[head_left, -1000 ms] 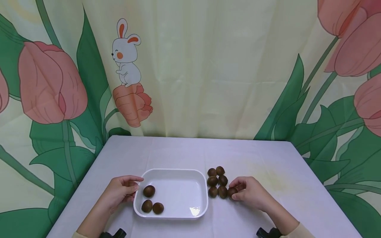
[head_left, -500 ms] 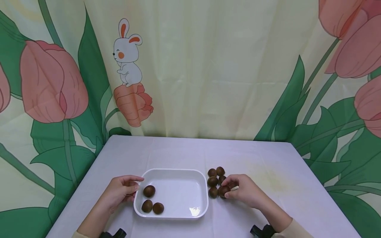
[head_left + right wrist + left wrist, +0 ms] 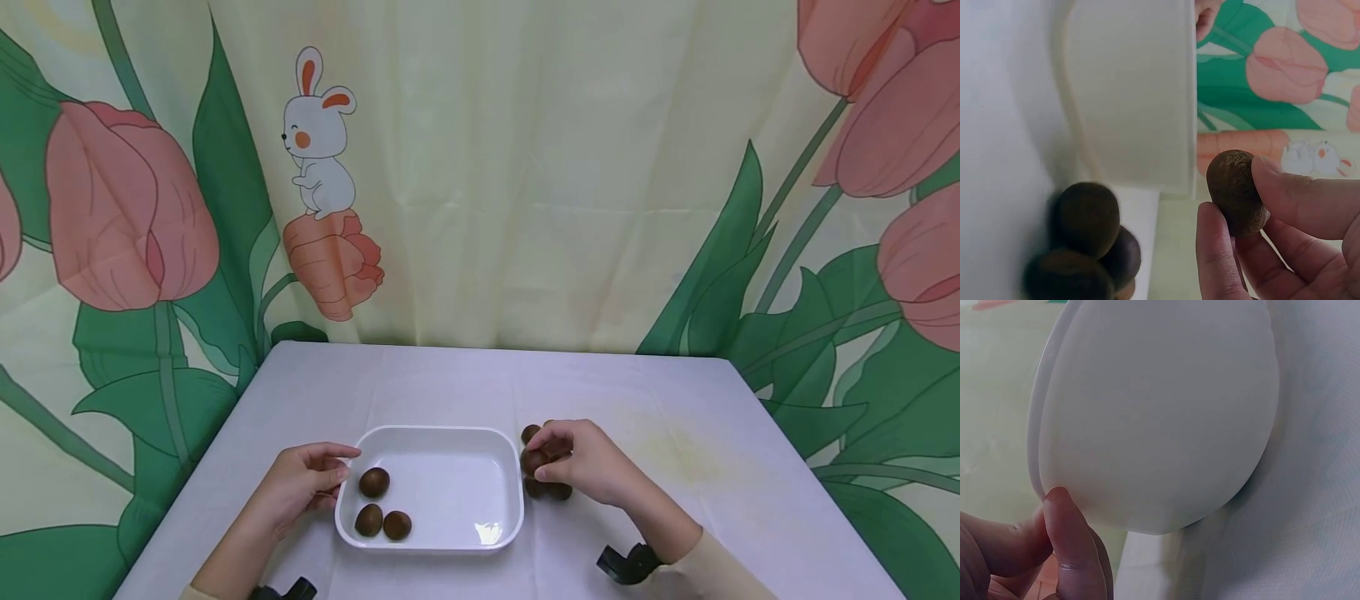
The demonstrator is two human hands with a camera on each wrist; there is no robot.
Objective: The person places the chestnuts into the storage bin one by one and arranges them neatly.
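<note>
Between thumb and fingers my right hand (image 3: 581,458) pinches a brown chestnut (image 3: 1235,190), raised beside the tray's right end. Under and behind that hand sit several more chestnuts (image 3: 1088,215), partly hidden by it in the head view. My left hand (image 3: 303,483) holds the left end of the white rectangular tray (image 3: 442,432); its thumb (image 3: 1069,531) presses the outer wall just below the rim in the left wrist view. Inside the tray, toward its left side, lie three chestnuts (image 3: 374,482).
A white cloth covers the table (image 3: 645,392). Behind it hangs a curtain (image 3: 510,183) printed with tulips and a rabbit on a carrot. Black wrist mounts (image 3: 628,564) sit at both wrists.
My right hand has moved left and slightly up from the right end of the chestnut group toward the tray, carrying a chestnut. The left hand and tray stay put.
</note>
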